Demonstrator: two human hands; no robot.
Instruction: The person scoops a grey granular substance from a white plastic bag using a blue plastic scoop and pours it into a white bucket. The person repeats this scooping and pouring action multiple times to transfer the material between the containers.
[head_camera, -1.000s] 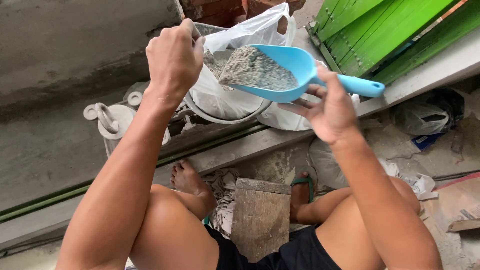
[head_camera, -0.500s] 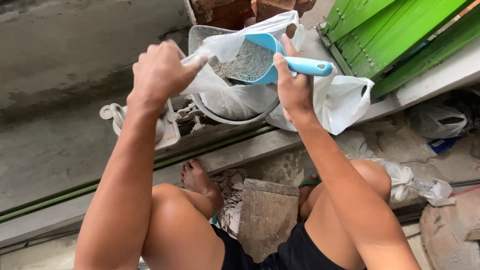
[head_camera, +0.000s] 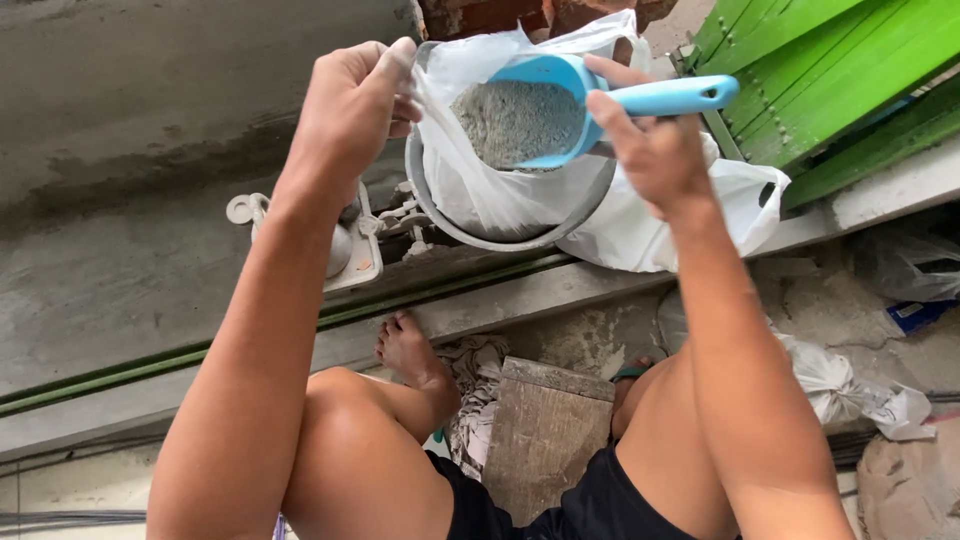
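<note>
My right hand (head_camera: 650, 150) grips the handle of a light blue plastic scoop (head_camera: 600, 100) heaped with grey powder (head_camera: 515, 120). The scoop's bowl sits inside the mouth of a white plastic bag (head_camera: 500, 200), tilted down into it. My left hand (head_camera: 350, 110) pinches the bag's left rim and holds it open. The bag stands inside a round metal pan (head_camera: 470, 230) on a weighing scale (head_camera: 345, 255). A second white plastic bag (head_camera: 690, 220) lies to the right of the pan, under my right wrist.
The scale rests on a grey concrete ledge (head_camera: 120, 250). Green metal shutters (head_camera: 830, 80) lean at the upper right. Below, my bare foot (head_camera: 410, 350) and knees flank a small wooden block (head_camera: 545, 430). Crumpled bags (head_camera: 850, 390) and rubble lie on the floor at right.
My right hand has carried the loaded scoop from above the bag down into its mouth. My left hand has kept hold of the rim and pulled it wider.
</note>
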